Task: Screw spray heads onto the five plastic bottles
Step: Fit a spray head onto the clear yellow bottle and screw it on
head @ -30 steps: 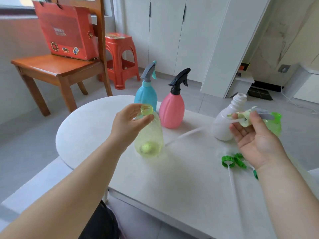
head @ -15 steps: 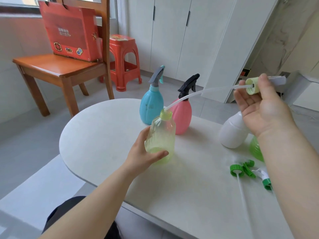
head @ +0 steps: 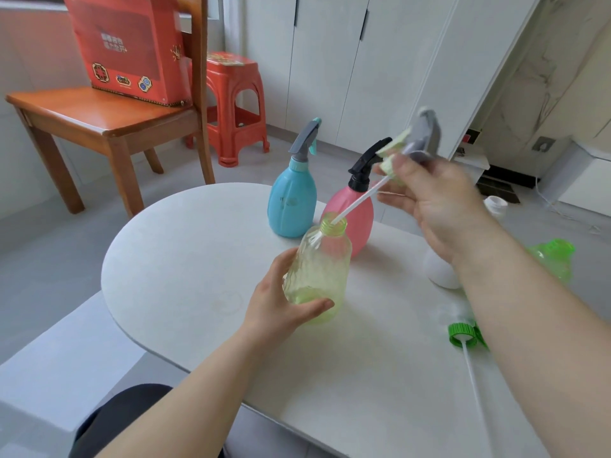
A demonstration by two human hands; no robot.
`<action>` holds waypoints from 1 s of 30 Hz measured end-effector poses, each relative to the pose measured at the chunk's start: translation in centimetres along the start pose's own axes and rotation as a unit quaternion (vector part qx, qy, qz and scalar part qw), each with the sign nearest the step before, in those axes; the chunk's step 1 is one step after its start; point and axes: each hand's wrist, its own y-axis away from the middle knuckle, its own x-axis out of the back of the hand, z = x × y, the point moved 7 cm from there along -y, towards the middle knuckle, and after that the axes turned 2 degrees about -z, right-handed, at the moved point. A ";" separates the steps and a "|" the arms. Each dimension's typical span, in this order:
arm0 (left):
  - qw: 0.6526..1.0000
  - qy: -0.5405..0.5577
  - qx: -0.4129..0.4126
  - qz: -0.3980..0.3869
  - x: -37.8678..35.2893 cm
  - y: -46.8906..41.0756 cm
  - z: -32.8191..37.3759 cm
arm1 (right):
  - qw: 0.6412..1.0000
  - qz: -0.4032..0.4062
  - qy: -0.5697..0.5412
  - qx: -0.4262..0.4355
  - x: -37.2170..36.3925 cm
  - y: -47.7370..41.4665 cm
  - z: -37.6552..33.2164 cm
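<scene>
On the near right of a pale rounded surface (head: 185, 259), at about 4 o'clock from its middle, a loose green spray head (head: 463, 335) lies on its side, with its thin white tube running toward the viewer. Two bare forearms reach in from the bottom edge.

At the middle, the left hand (head: 281, 312) wraps its fingers and thumb around the lower body of a clear yellow-green bottle (head: 317, 272) with an open neck. Whether its base touches the surface cannot be told.

Above it at 1 o'clock, the right hand (head: 439, 206) is raised and pinches a grey and pale green spray head (head: 413, 143), which is blurred. A white dip tube (head: 357, 200) slants down from it toward 7 o'clock, and its tip is inside the bottle's neck.

Behind the right forearm at 3 o'clock, a white bottle (head: 439, 272) and a green bottle (head: 552, 259) stand uncapped and partly hidden.

Farther back at 12 o'clock stand a blue bottle (head: 292, 200) with a grey spray head and, just beside it, a pink bottle (head: 355, 223) with a black one.

Beyond, at 10 o'clock, a wooden chair (head: 99, 120) carries a red box (head: 132, 47), with a red stool (head: 234, 104) nearby.
</scene>
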 end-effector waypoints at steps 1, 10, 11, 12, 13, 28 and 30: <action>1.000 0.002 0.001 -0.001 0.0 0.0 0.0 | 0.999 -0.024 0.031 0.003 -0.9 0.0 0.3; 1.000 0.017 -0.001 -0.007 -0.1 0.1 0.3 | 0.976 -0.172 0.136 -0.015 -4.6 1.4 2.8; 1.000 0.017 -0.001 -0.008 -0.1 0.1 0.3 | 0.974 -0.180 0.139 -0.016 -4.5 1.5 2.8; 1.000 0.016 0.000 -0.009 -0.2 0.2 0.3 | 0.972 -0.189 0.137 -0.021 -4.4 1.5 2.9; 1.000 0.015 0.000 -0.009 -0.2 0.2 0.4 | 0.970 -0.197 0.137 -0.028 -4.3 1.5 3.0; 0.999 -0.008 -0.021 -0.026 -0.6 0.5 0.4 | 0.982 -0.024 0.169 0.077 -3.5 2.1 3.6; 0.998 0.012 -0.015 -0.064 -0.2 0.3 0.4 | 0.982 -0.057 0.171 0.053 -3.4 1.7 3.6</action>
